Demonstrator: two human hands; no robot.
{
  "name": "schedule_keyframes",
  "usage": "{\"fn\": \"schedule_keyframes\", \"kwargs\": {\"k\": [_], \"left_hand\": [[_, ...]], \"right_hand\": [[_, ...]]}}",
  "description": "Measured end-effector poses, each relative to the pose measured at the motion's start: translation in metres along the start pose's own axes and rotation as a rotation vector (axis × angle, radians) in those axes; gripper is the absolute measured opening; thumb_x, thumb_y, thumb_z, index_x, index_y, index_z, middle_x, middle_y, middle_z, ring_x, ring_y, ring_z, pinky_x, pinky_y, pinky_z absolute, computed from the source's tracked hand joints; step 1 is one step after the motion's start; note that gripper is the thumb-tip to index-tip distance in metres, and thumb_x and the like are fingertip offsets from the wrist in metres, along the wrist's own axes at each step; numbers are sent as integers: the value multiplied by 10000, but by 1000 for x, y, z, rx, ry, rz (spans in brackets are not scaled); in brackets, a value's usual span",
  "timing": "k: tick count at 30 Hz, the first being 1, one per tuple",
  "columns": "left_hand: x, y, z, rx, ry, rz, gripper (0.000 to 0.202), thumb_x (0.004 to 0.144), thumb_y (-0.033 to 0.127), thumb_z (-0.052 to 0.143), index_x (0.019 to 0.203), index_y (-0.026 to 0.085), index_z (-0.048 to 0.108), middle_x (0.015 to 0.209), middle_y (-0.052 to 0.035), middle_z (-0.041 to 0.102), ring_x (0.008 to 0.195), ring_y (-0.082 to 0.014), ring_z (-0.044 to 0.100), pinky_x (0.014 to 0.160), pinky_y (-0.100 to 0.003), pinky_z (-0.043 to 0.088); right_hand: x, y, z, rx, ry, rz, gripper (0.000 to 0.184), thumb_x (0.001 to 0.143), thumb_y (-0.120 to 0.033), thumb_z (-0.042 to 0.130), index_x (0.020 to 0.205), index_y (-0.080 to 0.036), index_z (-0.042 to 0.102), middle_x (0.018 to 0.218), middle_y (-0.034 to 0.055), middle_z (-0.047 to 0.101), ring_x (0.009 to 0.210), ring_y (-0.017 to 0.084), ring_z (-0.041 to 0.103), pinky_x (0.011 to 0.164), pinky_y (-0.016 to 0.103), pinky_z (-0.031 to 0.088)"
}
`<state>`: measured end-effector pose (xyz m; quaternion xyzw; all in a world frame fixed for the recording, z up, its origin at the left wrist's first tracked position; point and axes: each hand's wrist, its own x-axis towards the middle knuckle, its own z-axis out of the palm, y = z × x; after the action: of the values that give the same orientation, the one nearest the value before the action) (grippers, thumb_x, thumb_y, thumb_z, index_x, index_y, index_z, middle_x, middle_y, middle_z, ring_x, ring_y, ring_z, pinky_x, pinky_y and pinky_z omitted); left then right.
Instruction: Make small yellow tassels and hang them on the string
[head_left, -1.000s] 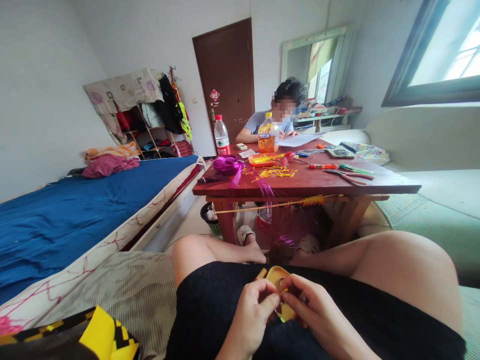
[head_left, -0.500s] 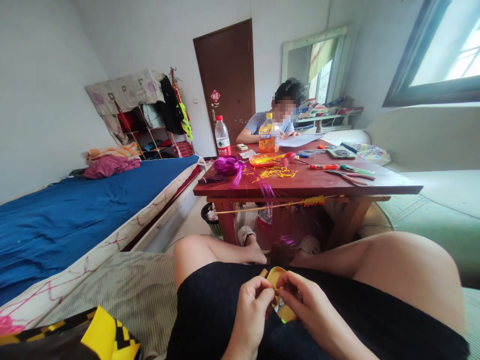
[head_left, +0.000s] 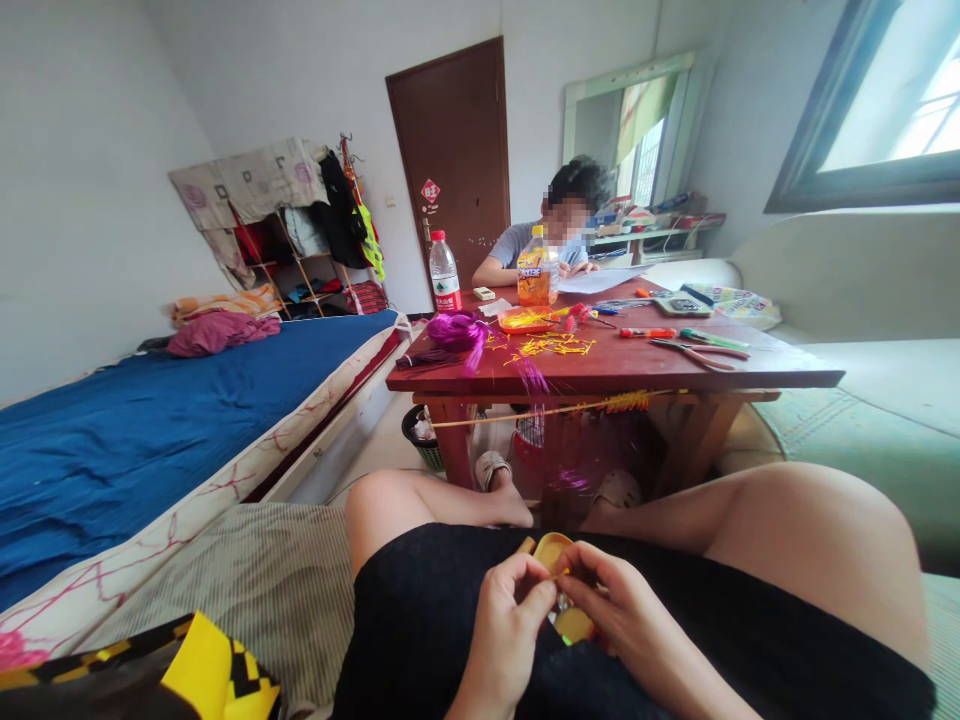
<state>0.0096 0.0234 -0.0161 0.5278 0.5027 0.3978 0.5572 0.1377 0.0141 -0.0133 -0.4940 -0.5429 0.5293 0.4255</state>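
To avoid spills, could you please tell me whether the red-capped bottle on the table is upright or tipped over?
Upright: the bottle stands on the table with its red cap at the top.

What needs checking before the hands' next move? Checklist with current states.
1. Bare left hand and bare right hand close together over the black-clothed lap: ok.
2. Tiny yellow piece gripped at the fingertips: cannot tell, too small and partly hidden.
3. Yellow, round-cornered container fully in view: not ok, the hands cover part of it.
4. Pink-handled metal pliers lying on the red-brown wooden table: ok.
5. Shiny purple strand bundle wholly on the table: not ok, strands hang over the front edge.
6. Clear, red-capped plastic bottle upright: ok.
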Motion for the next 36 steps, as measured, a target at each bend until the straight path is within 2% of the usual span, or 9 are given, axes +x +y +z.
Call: {"fn": "schedule_keyframes", "kwargs": {"k": [10,17,22,26,28,31,32,34,36], "left_hand": [[0,0,2,-30,60,-28,100,635,223,542,566,150,542,486,50,403,458,-80,311,456,-209,252],[2,4,2,-44,52,-44,94,625,213,529,556,149,531,479,49,398,454,-77,309,443,-210,239],[-1,0,5,-57,91,-6,106,641,190,541,547,143,550,467,50,413,452,-72,322,440,-201,245],[5,-2,3,-230,134,-19,112,624,164,630,538,131,567,446,54,449,423,-56,348,412,-179,246],[22,4,-11,-353,171,-59,146,628,160,663,537,124,554,438,56,456,400,-46,354,387,-167,238],[68,20,-52,-454,283,-91,153,782,219,566,661,126,557,525,53,486,411,-44,386,384,-158,290],[85,25,-68,-485,320,-111,150,828,251,525,765,122,571,622,33,534,462,-56,448,423,-175,365],[116,34,-98,-541,362,-146,226,857,303,498,995,132,551,904,-35,592,700,-121,575,601,-281,495],[138,37,-119,-593,378,-164,289,854,305,503,1096,148,520,1063,-70,566,867,-175,580,723,-367,503]], "right_hand": [[1,7,1,-84,7,-32,132,775,-283,478,686,-185,473,577,-47,441,460,82,394,372,176,290],[1,11,1,-115,13,-29,115,794,-266,453,722,-183,489,585,-41,465,459,87,407,379,183,292],[2,9,2,-248,37,-72,123,769,-255,440,665,-194,467,596,-34,448,520,111,413,448,203,337],[5,10,1,-318,47,-83,105,753,-250,440,659,-205,453,610,-27,457,565,131,438,504,222,368],[5,12,-2,-317,50,-76,73,766,-267,434,737,-210,470,631,-29,472,578,137,461,524,228,382],[3,17,-6,-283,31,-56,132,794,-314,420,870,-219,472,683,-26,514,618,146,513,566,236,406],[3,18,-7,-269,20,-49,144,802,-330,414,879,-222,470,694,-24,526,627,147,525,575,236,410],[2,22,-5,-251,16,-43,151,811,-354,398,852,-226,465,677,-30,523,605,141,521,555,231,406],[0,24,0,-242,39,-30,158,803,-373,395,817,-229,458,634,-43,494,540,127,483,486,220,378]]}}
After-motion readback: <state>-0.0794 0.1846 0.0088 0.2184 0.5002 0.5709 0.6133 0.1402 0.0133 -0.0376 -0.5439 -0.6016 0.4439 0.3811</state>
